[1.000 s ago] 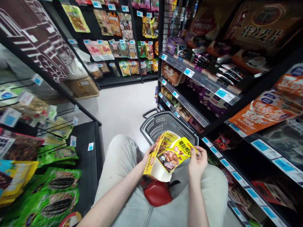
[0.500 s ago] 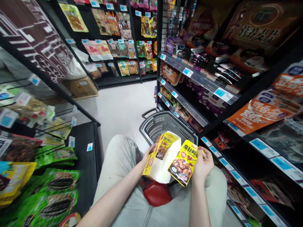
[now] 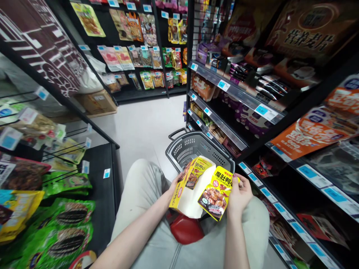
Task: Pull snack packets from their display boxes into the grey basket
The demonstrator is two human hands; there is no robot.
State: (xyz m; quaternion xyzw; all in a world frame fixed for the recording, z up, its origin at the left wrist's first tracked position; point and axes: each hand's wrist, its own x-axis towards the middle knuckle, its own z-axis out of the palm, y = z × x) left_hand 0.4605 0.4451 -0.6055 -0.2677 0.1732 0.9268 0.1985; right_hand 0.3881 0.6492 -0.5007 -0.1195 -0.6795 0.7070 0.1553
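Observation:
I sit low in a shop aisle with both hands over my lap. My left hand grips the left side of a yellow display box whose white inside shows. My right hand pinches a small yellow snack packet with a picture of brown meat, held just right of the box. A grey plastic shopping basket stands on the floor just beyond my hands.
Black shelves with blue price tags run along the right, close to my right arm. Hooks with green and yellow snack bags hang on the left. A red stool seat shows between my knees. White floor stretches ahead to a back wall of packets.
My right hand has drawn the yellow packet out of the box and down to the right. The left hand and the box have stayed almost still.

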